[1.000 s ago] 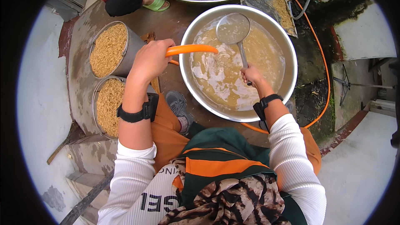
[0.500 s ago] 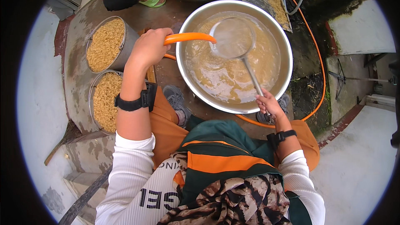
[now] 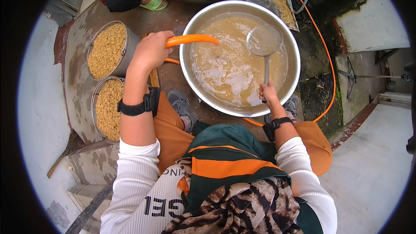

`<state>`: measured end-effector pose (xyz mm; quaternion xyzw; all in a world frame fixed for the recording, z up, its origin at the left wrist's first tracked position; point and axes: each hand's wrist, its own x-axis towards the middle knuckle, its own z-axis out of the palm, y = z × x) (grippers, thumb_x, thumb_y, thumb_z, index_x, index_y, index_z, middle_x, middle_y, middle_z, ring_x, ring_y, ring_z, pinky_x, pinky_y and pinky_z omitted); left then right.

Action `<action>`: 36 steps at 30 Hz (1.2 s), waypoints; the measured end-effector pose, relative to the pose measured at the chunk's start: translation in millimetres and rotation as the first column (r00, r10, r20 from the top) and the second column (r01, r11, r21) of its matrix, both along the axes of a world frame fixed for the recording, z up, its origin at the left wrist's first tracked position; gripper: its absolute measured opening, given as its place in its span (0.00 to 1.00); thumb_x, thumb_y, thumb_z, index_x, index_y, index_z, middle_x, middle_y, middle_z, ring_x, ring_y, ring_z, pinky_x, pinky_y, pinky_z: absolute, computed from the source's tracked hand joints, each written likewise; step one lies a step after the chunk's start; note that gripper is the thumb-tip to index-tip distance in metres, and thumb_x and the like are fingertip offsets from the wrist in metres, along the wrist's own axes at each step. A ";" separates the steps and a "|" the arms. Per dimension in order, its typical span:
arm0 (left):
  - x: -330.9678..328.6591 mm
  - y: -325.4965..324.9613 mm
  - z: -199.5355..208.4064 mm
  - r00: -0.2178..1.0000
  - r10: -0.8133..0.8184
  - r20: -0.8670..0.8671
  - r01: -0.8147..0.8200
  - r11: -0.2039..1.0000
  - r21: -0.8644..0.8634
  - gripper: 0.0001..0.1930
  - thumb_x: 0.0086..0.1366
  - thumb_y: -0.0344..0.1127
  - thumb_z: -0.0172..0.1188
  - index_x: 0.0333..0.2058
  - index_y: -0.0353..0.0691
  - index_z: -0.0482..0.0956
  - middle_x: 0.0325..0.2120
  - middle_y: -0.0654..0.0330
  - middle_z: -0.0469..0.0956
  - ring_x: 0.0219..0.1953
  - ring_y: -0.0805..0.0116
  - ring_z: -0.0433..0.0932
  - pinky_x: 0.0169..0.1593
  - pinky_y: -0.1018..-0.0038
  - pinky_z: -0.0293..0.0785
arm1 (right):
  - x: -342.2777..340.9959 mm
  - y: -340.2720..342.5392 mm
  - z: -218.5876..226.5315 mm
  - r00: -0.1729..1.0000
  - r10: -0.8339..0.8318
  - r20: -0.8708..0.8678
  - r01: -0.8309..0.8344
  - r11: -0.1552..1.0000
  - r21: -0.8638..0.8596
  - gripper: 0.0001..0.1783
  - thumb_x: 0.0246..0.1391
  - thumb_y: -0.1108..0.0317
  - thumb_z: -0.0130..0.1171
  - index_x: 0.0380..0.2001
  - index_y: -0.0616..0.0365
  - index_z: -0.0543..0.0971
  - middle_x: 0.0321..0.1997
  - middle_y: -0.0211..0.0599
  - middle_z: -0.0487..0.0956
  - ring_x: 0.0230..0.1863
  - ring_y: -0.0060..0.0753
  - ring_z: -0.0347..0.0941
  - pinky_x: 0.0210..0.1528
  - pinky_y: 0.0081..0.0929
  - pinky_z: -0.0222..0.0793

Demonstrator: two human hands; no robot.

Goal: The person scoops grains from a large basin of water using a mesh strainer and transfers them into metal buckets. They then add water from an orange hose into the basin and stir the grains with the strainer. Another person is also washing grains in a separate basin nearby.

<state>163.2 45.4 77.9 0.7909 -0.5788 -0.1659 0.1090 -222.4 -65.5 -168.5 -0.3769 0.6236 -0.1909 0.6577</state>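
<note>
Gripping an orange hose (image 3: 193, 39), the left hand (image 3: 151, 51) holds its end over the metal basin (image 3: 185, 71). The right hand (image 3: 269, 93) is clamped on a long-handled strainer (image 3: 265, 47), its head at or above cloudy water (image 3: 221, 69). A hard sweep could slop it out.

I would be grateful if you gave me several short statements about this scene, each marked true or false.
1. The left hand holds an orange hose with its end over a metal basin. True.
2. The right hand grips a round strainer by its handle. True.
3. The basin's contents look clear. False: the water looks cloudy and brownish.
4. Two buckets filled with yellow grain stand to the left of the basin. True.
5. Blue footwear shows at the upper left. False: the slipper there is green.
</note>
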 end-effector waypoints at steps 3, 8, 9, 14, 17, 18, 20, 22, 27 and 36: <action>0.9 -1.0 -1.6 1.000 0.004 -0.010 -0.004 1.000 0.004 0.13 0.53 0.26 0.60 0.40 0.38 0.75 0.32 0.47 0.77 0.39 0.47 0.75 0.42 0.61 0.69 | 30.1 20.0 21.4 0.988 0.116 0.106 -0.121 0.992 0.040 0.08 0.58 0.72 0.49 0.37 0.55 0.62 0.17 0.27 0.63 0.12 0.18 0.58 0.10 0.19 0.55; 4.4 -3.2 -2.4 0.999 0.021 -0.032 -0.020 0.999 0.025 0.12 0.54 0.30 0.59 0.39 0.42 0.76 0.33 0.50 0.78 0.41 0.49 0.76 0.44 0.60 0.70 | 41.3 46.7 68.9 0.912 0.124 0.391 -0.249 0.925 0.288 0.11 0.58 0.71 0.50 0.44 0.54 0.65 0.17 0.23 0.63 0.13 0.15 0.58 0.13 0.16 0.55; 5.3 -3.2 -2.0 0.999 0.018 -0.032 -0.018 1.000 0.021 0.12 0.54 0.30 0.59 0.40 0.41 0.76 0.33 0.50 0.78 0.41 0.49 0.76 0.44 0.60 0.70 | 37.6 54.3 77.5 0.895 0.142 0.424 -0.290 0.907 0.307 0.14 0.59 0.69 0.49 0.49 0.56 0.66 0.17 0.22 0.63 0.13 0.14 0.57 0.13 0.15 0.55; 7.1 -2.9 1.8 0.998 0.039 -0.054 -0.037 0.998 0.046 0.14 0.54 0.30 0.60 0.42 0.40 0.75 0.33 0.48 0.78 0.40 0.47 0.75 0.44 0.60 0.70 | -17.5 90.7 122.6 0.764 -0.012 0.646 -0.428 0.738 0.521 0.22 0.64 0.63 0.42 0.59 0.58 0.62 0.16 0.21 0.62 0.11 0.13 0.55 0.11 0.13 0.53; 6.5 -3.6 2.0 0.997 0.040 -0.064 -0.037 0.997 0.061 0.14 0.54 0.29 0.60 0.42 0.40 0.75 0.33 0.47 0.78 0.40 0.47 0.75 0.44 0.60 0.70 | -55.2 115.2 140.7 0.745 -0.196 0.637 -0.401 0.632 0.663 0.23 0.65 0.61 0.40 0.60 0.58 0.61 0.17 0.22 0.63 0.10 0.13 0.54 0.11 0.13 0.54; 6.2 -3.2 1.4 0.997 0.043 -0.069 -0.039 0.997 0.064 0.14 0.54 0.29 0.60 0.42 0.40 0.75 0.33 0.47 0.78 0.40 0.47 0.75 0.44 0.60 0.70 | -65.8 123.2 144.0 0.756 -0.225 0.615 -0.363 0.638 0.679 0.23 0.65 0.61 0.40 0.60 0.58 0.61 0.17 0.22 0.63 0.10 0.13 0.54 0.11 0.13 0.54; 7.3 -3.5 -0.1 0.996 0.051 -0.076 -0.046 0.997 0.066 0.14 0.55 0.30 0.60 0.41 0.39 0.75 0.32 0.47 0.78 0.40 0.47 0.75 0.44 0.60 0.70 | -82.8 131.3 145.9 0.750 -0.336 0.570 -0.282 0.617 0.735 0.23 0.64 0.61 0.41 0.59 0.58 0.62 0.17 0.22 0.63 0.10 0.13 0.55 0.11 0.12 0.54; 9.8 -3.1 -1.9 0.997 0.037 -0.063 -0.034 0.998 0.061 0.13 0.55 0.30 0.60 0.41 0.39 0.75 0.32 0.47 0.78 0.40 0.47 0.75 0.43 0.60 0.69 | -94.0 128.4 142.5 0.789 -0.350 0.506 -0.162 0.675 0.719 0.20 0.64 0.62 0.42 0.55 0.58 0.65 0.17 0.21 0.62 0.11 0.12 0.55 0.11 0.12 0.54; 16.1 -1.4 -8.0 0.997 -0.007 -0.083 0.008 1.000 0.012 0.07 0.57 0.27 0.57 0.36 0.36 0.73 0.19 0.56 0.73 0.22 0.66 0.71 0.30 0.70 0.67 | -99.4 86.4 123.4 0.884 -0.291 0.365 0.030 0.816 0.577 0.13 0.62 0.62 0.45 0.46 0.56 0.69 0.16 0.18 0.63 0.12 0.12 0.55 0.12 0.12 0.52; 29.9 0.7 -15.1 0.999 0.021 -0.047 -0.022 1.000 -0.020 0.06 0.58 0.30 0.57 0.34 0.36 0.73 0.17 0.60 0.71 0.22 0.68 0.71 0.29 0.71 0.66 | -116.8 12.6 111.0 0.901 0.182 -0.395 -0.239 0.966 -0.099 0.16 0.56 0.71 0.49 0.48 0.57 0.65 0.17 0.29 0.67 0.13 0.22 0.63 0.11 0.23 0.59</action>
